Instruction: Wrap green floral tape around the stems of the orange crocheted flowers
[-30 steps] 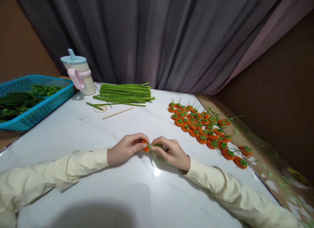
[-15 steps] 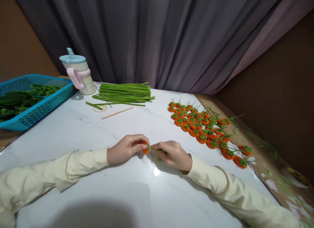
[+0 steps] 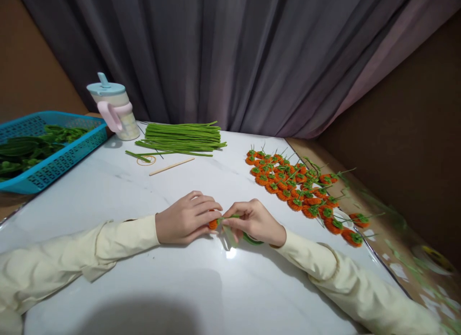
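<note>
Near the middle of the table, my left hand (image 3: 189, 217) is closed around a small orange pumpkin-like craft piece (image 3: 213, 224), its fingers lying over the top. Most of the piece is hidden under them. From its right side a thin green stem (image 3: 224, 218) sticks out toward my right hand (image 3: 254, 223). The thumb and index finger of that hand pinch green tape at the stem. Part of a green tape roll (image 3: 254, 239) shows below the right palm, and a pale strip hangs beneath the fingertips.
Several finished-looking orange pieces with green tops (image 3: 283, 183) lie in rows at the right. Farther back are a bundle of green fuzzy stems (image 3: 182, 137), a wooden stick (image 3: 172, 166) and rubber bands (image 3: 146, 160). A lidded cup (image 3: 117, 109) stands beside a blue basket (image 3: 61, 162) of green pieces.
My left fingers have rolled forward over the orange piece and extended. My right hand has turned so its thumb and tape roll show more. The other things stay put.
</note>
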A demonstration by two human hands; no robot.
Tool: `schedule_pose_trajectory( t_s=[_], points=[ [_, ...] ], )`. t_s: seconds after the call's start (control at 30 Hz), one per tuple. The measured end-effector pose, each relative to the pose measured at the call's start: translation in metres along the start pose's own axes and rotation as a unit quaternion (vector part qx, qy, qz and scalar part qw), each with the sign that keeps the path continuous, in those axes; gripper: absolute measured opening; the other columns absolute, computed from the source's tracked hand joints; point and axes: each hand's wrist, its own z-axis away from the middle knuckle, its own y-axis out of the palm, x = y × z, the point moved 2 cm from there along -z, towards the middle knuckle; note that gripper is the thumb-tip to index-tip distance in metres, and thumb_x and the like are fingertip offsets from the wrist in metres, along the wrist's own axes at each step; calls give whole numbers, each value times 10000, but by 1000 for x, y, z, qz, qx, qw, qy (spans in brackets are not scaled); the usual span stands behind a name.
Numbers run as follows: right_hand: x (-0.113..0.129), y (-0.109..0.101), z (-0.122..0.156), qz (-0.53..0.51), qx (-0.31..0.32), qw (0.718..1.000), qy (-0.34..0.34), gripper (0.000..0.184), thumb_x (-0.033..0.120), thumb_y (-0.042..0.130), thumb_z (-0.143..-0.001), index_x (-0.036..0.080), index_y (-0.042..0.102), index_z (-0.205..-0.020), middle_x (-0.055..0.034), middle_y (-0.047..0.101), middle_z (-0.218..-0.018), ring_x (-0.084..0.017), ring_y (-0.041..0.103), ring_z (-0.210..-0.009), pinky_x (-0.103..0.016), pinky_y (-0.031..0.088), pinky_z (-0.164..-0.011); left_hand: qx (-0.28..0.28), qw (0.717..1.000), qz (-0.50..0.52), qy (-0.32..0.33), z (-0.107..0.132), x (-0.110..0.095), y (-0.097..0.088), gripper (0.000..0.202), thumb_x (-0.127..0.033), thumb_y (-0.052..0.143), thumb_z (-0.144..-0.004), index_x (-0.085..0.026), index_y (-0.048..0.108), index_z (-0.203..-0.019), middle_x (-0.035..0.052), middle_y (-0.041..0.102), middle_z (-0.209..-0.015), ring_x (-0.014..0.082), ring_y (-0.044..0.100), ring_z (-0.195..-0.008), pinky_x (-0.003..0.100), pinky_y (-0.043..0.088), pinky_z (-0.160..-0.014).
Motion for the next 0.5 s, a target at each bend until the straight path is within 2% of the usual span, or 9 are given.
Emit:
schedule_pose_trajectory(
  t_s=[0.13, 0.27, 0.4, 0.5],
  points=[
    [1, 2, -2, -65, 18, 997, 43, 305, 396, 753, -666, 125, 616, -692, 23, 596, -455, -88, 535, -367, -173, 417, -368, -2, 998, 61, -13, -2, -4, 1, 195, -258, 442, -929, -156, 569, -1037, 127, 639, -984, 216, 571, -896, 331, 409, -821],
    [1, 4, -1, -60, 33, 996, 57, 305, 395, 752, -666, 125, 612, -685, 26, 601, -465, -87, 546, -381, -172, 425, -383, 16, 984, 162, -76, -3, -7, 2, 234, -311, 413, -944, -134, 566, -934, 95, 604, -861, 172, 548, -768, 262, 429, -704],
    [1, 4, 1, -17, 48, 998, 41, 301, 415, 710, -715, 125, 627, -723, 27, 598, -474, -90, 557, -400, -177, 439, -413, 26, 959, 230, -164, -5, -7, 2, 228, -336, 503, -894, -135, 589, -833, 43, 575, -791, 130, 512, -674, 233, 403, -637],
    [3, 4, 2, 52, 50, 997, -2, 286, 410, 647, -782, 125, 651, -754, 22, 596, -467, -84, 547, -399, -173, 439, -428, 40, 929, 294, -222, -6, -5, 2, 224, -350, 553, -849, -137, 595, -796, 20, 561, -769, 112, 493, -639, 224, 392, -604]
  ],
)
